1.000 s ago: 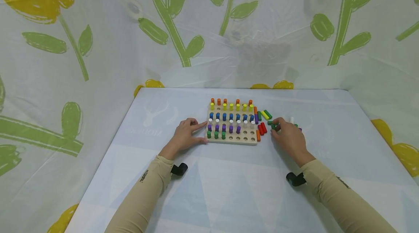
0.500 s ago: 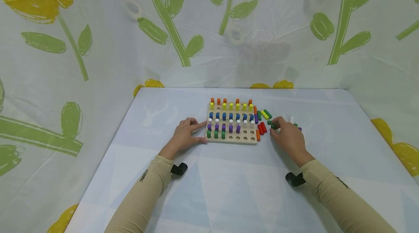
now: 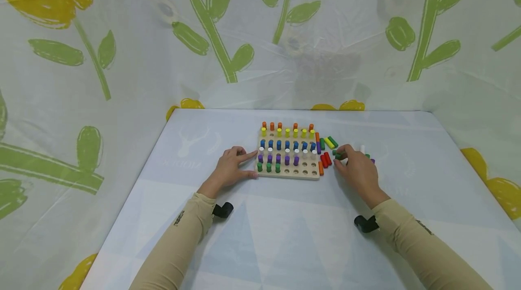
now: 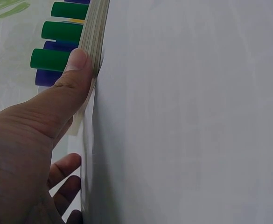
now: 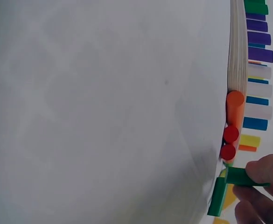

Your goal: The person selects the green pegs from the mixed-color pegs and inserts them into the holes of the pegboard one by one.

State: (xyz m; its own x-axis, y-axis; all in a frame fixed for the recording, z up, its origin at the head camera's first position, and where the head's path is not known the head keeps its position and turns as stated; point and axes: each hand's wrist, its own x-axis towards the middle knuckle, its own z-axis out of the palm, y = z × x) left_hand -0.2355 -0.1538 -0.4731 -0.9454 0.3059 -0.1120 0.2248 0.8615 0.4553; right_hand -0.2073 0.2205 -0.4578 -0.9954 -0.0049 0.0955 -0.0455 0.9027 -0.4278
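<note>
My left hand (image 3: pixel 229 168) rests at the left side of a wooden pegboard (image 3: pixel 285 176), thumb on its near corner and index finger along the edge. In the left wrist view the thumb touches the board's layered side, right beside upright green pegs (image 4: pixel 64 31). Right of the board, my right hand (image 3: pixel 360 170) pinches a green peg (image 5: pixel 239 176) between thumb and fingers. Another green peg (image 5: pixel 216 198) lies on the table just under it. Rows of orange, yellow, blue, white, purple and green pegs stand in the board; some holes are bare.
Along the board's right side lie loose pegs: orange (image 3: pixel 321 168), red (image 3: pixel 327 159), yellow (image 3: pixel 329 143) and green (image 3: pixel 333 141). A white peg (image 3: pixel 362 149) stands behind my right hand, with more pegs partly hidden there. A flower-printed curtain (image 3: pixel 333 68) rises behind the table.
My right hand has shifted slightly left with the green peg between its fingers. My left hand and the pegs in the board stay as they were.
</note>
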